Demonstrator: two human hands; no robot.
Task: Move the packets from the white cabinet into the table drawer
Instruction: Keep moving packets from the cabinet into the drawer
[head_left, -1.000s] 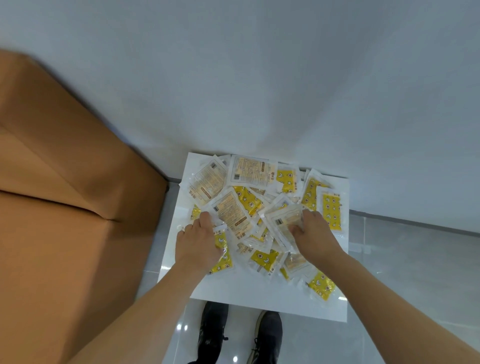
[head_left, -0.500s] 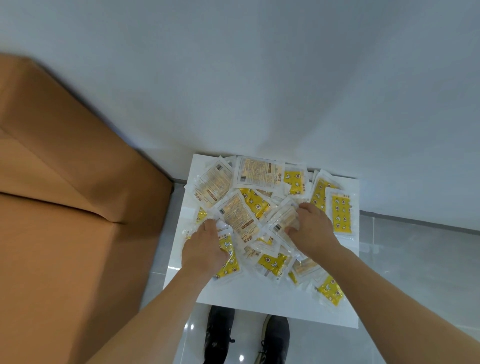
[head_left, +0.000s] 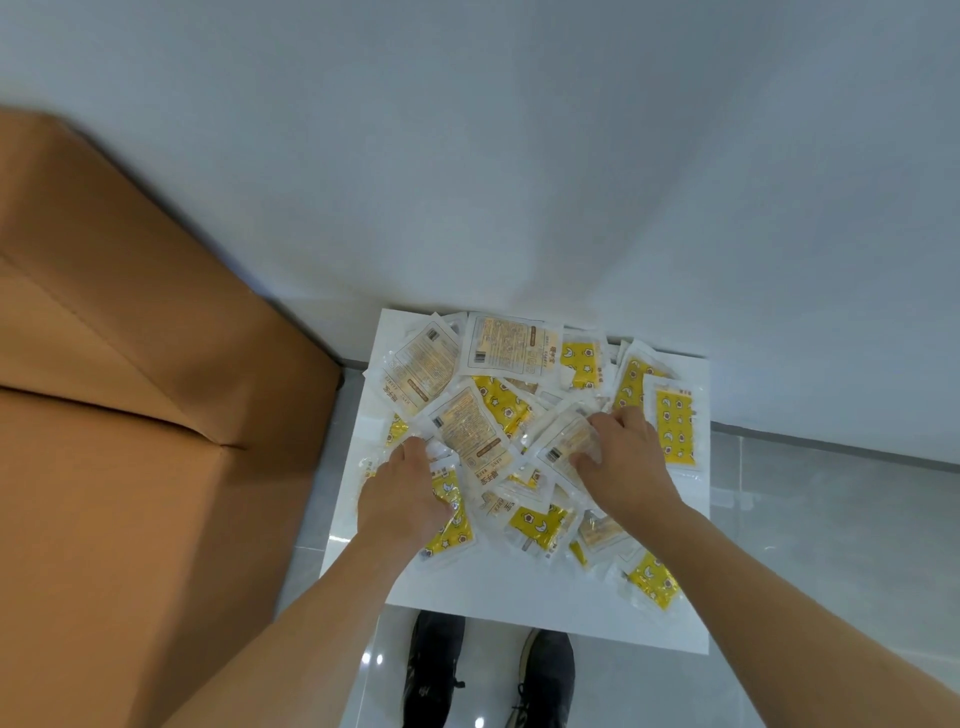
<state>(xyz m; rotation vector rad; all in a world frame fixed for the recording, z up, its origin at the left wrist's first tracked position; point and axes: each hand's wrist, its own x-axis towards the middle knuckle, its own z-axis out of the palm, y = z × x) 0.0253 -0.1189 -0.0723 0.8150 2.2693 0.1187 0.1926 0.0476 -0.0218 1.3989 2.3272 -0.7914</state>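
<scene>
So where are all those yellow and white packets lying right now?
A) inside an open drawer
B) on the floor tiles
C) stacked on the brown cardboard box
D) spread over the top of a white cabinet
D: the packets lie in a loose heap on the flat white cabinet top, both hands among them; no drawer is in view.

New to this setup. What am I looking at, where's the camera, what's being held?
No robot here: a person works with two bare hands. The one camera sits on the person's head, looking forward and down, so the arms reach in from the bottom and the shoes show below. A heap of yellow and white packets lies on the white cabinet top. The left hand and right hand both curl their fingers into the heap, gathering packets. A brown cardboard box stands to the left.
</scene>
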